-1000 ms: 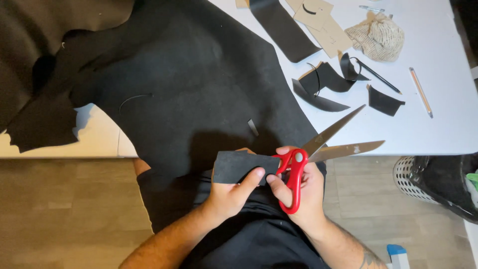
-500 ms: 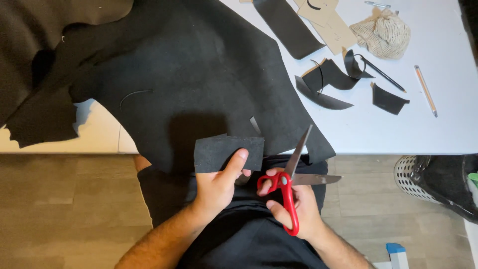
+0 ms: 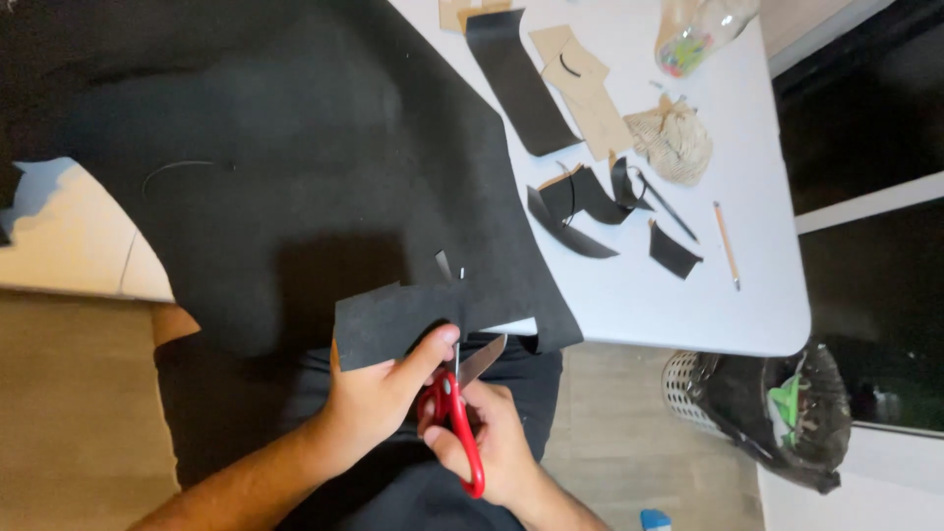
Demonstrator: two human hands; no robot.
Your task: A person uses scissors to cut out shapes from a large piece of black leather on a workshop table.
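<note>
Black piece [image 3: 408, 320]: a thin, soft, bendy sheet, at the table's near edge, over the lap. It looks light and floppy.
Best grip: pinch it close to the cut so it stays flat.
Left hand [image 3: 379, 393]: closed, thumb pinching the piece's bottom edge.
Right hand [image 3: 497, 442]: fingers through the red scissors [image 3: 454, 413], blades partly open at the piece.
Around: big black sheet [image 3: 295, 177], white table [image 3: 688, 305] with scraps.

- Sheet [image 3: 295, 197]: black, matt, leather-like.
- Scissors [image 3: 454, 413]: glossy red plastic handles, shiny metal blades.
- Table [image 3: 688, 305]: smooth white.
- Patterns [image 3: 580, 88]: brown matt card.
</note>
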